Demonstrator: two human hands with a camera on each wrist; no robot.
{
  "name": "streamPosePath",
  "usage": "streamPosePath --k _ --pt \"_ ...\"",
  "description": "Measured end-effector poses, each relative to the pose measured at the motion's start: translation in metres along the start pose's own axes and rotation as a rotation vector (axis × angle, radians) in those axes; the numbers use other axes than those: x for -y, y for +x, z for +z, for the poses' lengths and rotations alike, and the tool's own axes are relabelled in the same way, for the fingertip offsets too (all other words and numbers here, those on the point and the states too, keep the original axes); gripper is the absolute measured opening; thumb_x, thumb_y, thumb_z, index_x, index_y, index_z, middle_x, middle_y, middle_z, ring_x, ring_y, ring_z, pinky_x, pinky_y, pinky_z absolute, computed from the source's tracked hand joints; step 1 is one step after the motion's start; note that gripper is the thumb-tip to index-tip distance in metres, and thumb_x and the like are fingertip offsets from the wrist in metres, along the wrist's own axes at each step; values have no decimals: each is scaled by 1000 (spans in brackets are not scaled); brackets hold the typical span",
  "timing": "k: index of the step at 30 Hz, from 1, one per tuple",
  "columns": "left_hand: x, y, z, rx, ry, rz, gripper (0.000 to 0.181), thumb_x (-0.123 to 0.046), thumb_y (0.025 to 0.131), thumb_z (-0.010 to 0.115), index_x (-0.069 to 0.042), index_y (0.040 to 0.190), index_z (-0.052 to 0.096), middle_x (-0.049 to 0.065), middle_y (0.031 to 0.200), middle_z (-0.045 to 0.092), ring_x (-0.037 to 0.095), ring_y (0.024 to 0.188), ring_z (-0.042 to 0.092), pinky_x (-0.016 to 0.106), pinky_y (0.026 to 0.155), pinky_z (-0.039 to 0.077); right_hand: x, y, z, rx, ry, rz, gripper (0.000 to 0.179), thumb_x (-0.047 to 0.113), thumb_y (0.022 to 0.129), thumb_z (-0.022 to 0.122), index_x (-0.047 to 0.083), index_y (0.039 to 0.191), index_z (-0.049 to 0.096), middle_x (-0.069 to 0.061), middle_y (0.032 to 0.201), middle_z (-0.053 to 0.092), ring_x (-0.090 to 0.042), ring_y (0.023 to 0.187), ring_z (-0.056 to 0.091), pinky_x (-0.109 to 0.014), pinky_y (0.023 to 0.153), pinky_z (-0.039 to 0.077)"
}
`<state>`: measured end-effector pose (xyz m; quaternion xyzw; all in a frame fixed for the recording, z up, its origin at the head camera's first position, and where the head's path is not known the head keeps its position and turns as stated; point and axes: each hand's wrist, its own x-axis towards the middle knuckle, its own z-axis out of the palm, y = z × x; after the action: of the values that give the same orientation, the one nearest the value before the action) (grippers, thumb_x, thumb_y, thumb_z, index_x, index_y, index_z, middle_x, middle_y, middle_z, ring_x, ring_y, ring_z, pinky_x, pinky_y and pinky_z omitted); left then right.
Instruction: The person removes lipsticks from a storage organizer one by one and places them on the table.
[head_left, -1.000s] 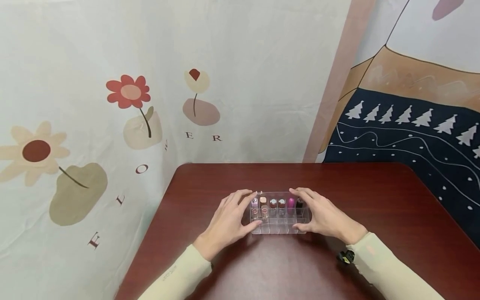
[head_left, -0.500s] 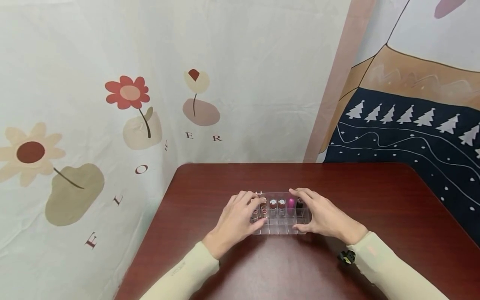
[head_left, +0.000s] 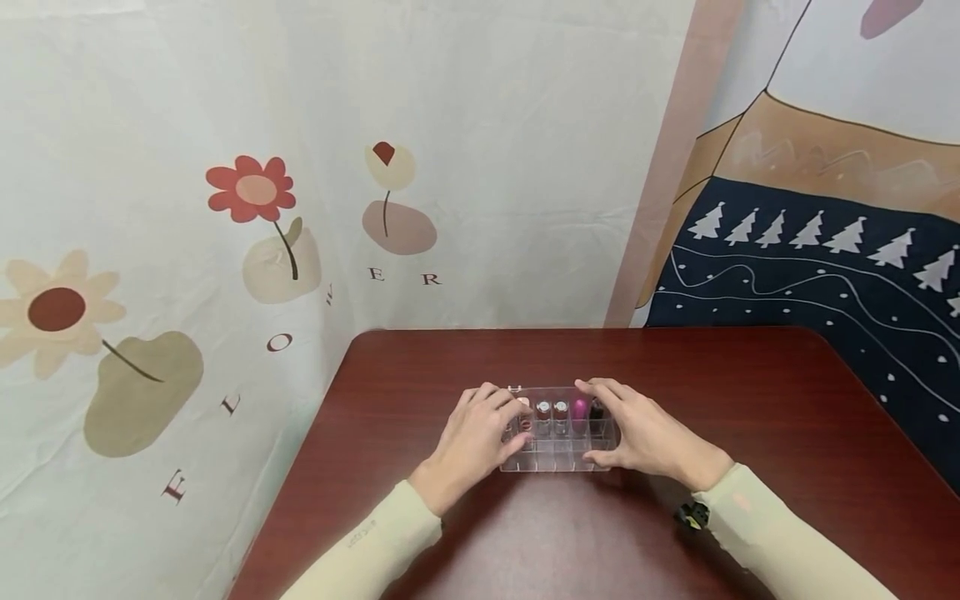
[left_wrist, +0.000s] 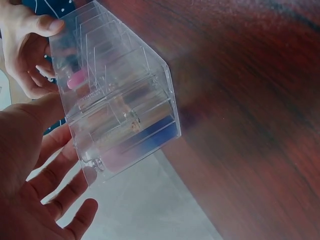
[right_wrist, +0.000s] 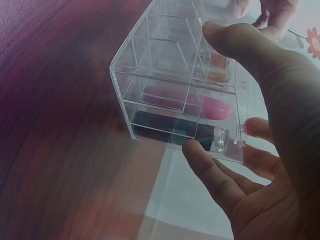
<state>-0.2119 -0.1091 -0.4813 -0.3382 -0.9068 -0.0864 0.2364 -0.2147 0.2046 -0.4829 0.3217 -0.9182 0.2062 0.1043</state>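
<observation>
Past the pale sleeves (head_left: 375, 533), the right hand (head_left: 645, 427) held the clear box (head_left: 557, 460) by its right end — thumb in front, fingers behind. The left hand (head_left: 474, 433) lay over its left end, fingers spread; whether they pinched anything could not be told. Small tubes (head_left: 543, 412) stood in it between the hands; beyond the table (head_left: 720, 375) hung a curtain (head_left: 510, 167).

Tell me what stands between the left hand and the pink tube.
In the head view, two brown tubes with pale tops stand between the left hand and the pink tube.
</observation>
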Motion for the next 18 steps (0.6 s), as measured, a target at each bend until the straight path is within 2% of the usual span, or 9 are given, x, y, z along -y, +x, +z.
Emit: streamPosePath --k 18 --pt "3 3 0 -7 -64 0 22 -35 97 98 -28 114 87 -11 110 86 17 108 70 41 95 59 1 1 -2 3 -15 -16 106 40 78 111 3 164 61 -21 156 70 -38 136 75 -58 112 66"
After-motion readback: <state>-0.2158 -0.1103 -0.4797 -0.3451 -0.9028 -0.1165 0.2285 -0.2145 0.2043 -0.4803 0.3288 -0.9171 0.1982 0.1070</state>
